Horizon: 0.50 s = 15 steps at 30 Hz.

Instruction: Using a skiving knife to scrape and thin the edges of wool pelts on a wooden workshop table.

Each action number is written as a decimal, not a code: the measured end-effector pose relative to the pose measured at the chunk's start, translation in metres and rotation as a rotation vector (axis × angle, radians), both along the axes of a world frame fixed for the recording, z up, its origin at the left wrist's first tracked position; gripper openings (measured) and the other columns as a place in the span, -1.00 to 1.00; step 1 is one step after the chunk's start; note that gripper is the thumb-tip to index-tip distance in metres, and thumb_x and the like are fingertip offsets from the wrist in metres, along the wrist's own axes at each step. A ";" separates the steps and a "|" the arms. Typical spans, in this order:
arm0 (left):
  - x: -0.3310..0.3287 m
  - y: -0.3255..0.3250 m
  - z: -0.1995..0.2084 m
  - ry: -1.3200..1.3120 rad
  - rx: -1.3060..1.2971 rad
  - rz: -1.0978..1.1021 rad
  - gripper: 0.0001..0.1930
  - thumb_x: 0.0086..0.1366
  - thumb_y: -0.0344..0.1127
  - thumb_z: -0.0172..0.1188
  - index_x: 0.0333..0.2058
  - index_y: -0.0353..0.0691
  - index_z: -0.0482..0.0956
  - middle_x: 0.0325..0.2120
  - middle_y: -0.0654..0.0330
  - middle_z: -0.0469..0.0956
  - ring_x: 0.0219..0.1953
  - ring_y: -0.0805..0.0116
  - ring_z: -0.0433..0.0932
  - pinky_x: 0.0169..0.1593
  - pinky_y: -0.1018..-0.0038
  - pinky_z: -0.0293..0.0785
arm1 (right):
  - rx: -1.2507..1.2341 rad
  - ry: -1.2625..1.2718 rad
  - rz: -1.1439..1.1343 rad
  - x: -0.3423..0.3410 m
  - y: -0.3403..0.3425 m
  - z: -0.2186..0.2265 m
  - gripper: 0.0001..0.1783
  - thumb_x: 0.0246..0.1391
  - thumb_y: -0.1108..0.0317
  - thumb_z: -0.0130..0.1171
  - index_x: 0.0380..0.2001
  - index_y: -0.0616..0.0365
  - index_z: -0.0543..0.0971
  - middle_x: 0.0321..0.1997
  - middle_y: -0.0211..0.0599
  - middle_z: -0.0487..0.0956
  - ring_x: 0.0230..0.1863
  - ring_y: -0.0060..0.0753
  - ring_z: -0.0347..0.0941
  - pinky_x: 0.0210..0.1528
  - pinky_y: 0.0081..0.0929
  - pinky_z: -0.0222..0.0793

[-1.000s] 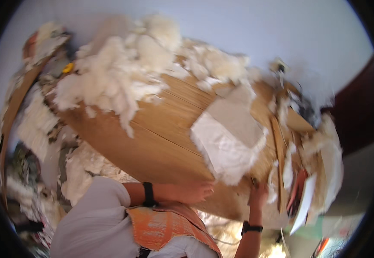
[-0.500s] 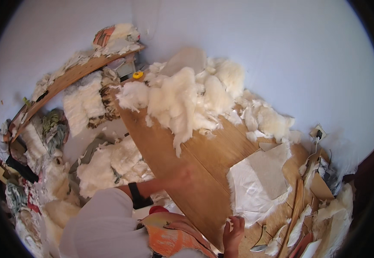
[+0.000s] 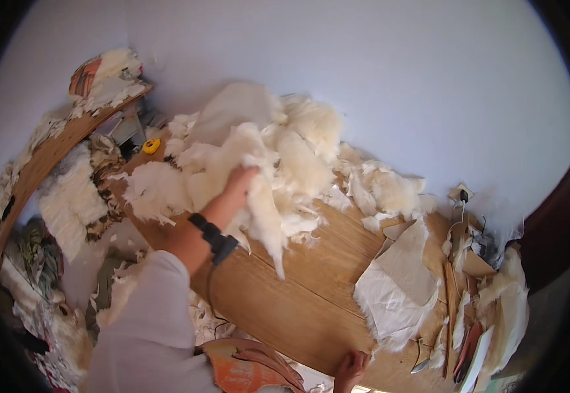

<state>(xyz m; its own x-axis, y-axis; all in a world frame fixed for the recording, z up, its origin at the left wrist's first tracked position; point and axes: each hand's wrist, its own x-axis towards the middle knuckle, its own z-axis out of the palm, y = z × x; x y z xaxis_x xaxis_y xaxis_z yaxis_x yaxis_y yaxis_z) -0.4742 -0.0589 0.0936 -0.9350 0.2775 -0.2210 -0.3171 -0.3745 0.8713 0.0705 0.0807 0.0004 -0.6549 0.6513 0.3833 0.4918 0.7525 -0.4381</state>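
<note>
My left hand [image 3: 242,183] reaches across the table to a heap of cream-white pelts. Its fingers are closed on a long fleecy sheepskin piece [image 3: 265,216], and the fur partly covers them. The tapered end of that piece hangs toward the near side. By the table's near edge, my right hand [image 3: 352,368] rests with fingers curled inward. What is inside that hand, if anything, is hidden. Right of centre lie a white pelt [image 3: 393,311] and a flat grey-beige template-like sheet [image 3: 406,265] on top of it.
The wooden table [image 3: 285,311] holds a yellow tape measure [image 3: 152,145] at its far left. A curved-blade knife [image 3: 420,357] and long wooden strips [image 3: 451,314] lie at the right. An orange patterned cloth [image 3: 245,367] covers my lap. A wooden shelf [image 3: 68,134] with fur scraps stands left.
My left hand has moved forward from above the bare wood into the pelt heap and closed on a piece. My right hand's fingers have curled in more. The view has shifted.
</note>
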 end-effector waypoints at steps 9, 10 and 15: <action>-0.144 -0.071 0.195 0.516 0.036 0.174 -0.69 0.22 -0.28 0.18 -0.10 -0.28 0.48 -0.34 0.14 0.57 -0.23 0.22 0.58 -0.20 0.31 0.57 | 0.197 -0.003 -0.196 -0.019 -0.015 -0.018 -0.85 0.01 0.53 0.11 -0.31 0.13 0.58 -0.23 -0.07 0.52 -0.12 0.11 0.40 -0.04 -0.06 0.36; -0.161 -0.072 0.203 0.600 0.068 0.182 -0.68 0.22 -0.27 0.19 -0.09 -0.27 0.47 -0.34 0.16 0.57 -0.24 0.24 0.57 -0.21 0.33 0.55 | 0.149 0.017 -0.198 -0.019 -0.015 -0.019 -0.83 0.00 0.55 0.10 -0.30 0.14 0.57 -0.21 -0.03 0.50 -0.14 0.11 0.41 -0.09 -0.06 0.38; -0.200 -0.051 0.136 0.919 -0.426 0.270 -0.78 0.19 -0.26 0.23 -0.25 -0.24 0.53 -0.44 0.23 0.57 -0.39 0.35 0.54 -0.29 0.41 0.46 | 0.182 -0.039 -0.230 -0.016 -0.014 -0.026 -0.83 -0.01 0.56 0.09 -0.30 0.17 0.54 -0.21 -0.04 0.49 -0.18 0.10 0.41 -0.13 -0.07 0.38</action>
<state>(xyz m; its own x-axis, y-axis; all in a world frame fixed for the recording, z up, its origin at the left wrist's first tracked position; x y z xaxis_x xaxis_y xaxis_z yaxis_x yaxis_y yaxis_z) -0.6740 -0.1094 0.2298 -0.8120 0.1009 0.5749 0.5817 0.0601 0.8111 0.0548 0.0663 -0.0257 -0.5143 0.7072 0.4852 0.6724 0.6836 -0.2837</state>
